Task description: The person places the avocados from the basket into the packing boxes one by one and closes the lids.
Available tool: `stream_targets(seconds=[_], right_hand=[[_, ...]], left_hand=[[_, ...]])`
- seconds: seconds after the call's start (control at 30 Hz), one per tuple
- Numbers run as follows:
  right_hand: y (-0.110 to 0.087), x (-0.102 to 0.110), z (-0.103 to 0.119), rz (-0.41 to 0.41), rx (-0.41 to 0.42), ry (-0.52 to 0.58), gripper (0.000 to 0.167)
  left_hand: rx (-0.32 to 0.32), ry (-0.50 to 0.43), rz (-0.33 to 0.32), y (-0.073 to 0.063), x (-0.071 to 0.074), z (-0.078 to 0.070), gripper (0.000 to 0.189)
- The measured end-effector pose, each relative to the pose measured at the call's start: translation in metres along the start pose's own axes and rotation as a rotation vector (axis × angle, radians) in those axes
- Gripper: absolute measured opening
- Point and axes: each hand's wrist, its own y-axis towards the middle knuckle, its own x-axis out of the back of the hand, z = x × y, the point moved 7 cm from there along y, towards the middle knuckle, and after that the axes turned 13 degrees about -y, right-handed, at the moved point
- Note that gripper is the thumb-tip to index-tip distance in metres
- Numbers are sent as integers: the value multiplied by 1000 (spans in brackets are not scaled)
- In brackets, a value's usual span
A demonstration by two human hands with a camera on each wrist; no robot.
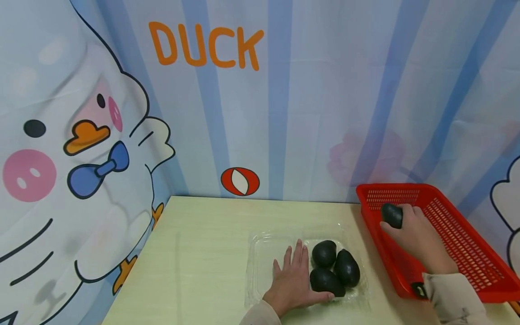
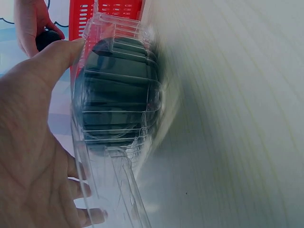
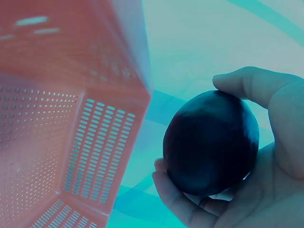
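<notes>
My right hand (image 1: pixel 418 237) grips a dark avocado (image 1: pixel 392 215) above the red basket (image 1: pixel 400 275). In the right wrist view, fingers and thumb wrap round the avocado (image 3: pixel 209 142), out beside the basket's wall. My left hand (image 1: pixel 290 284) lies spread across the clear plastic container (image 1: pixel 260 262), fingers straight and thumb stretched along its near edge. On the container's right side sit three dark avocados, the upper one (image 1: pixel 324 254), the right one (image 1: pixel 347 268) and the lower one (image 1: pixel 326 282). The left wrist view shows the thumb at the rim of the ribbed container (image 2: pixel 118 164).
The basket stands at the right end of the pale wooden table (image 1: pixel 203 253), right of the container. Behind the table hangs a blue striped curtain (image 1: pixel 308 113) printed with a duck. A small black piece (image 1: pixel 419 290) shows beside the right sleeve (image 1: pixel 452 293).
</notes>
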Motion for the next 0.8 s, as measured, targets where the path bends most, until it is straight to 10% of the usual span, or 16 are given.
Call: stream_targets(seconds=[0.8], right_hand=[[-25,11,28,-31,-8,-8,88]], left_hand=[[7,-29,10,0,-1,0,129]])
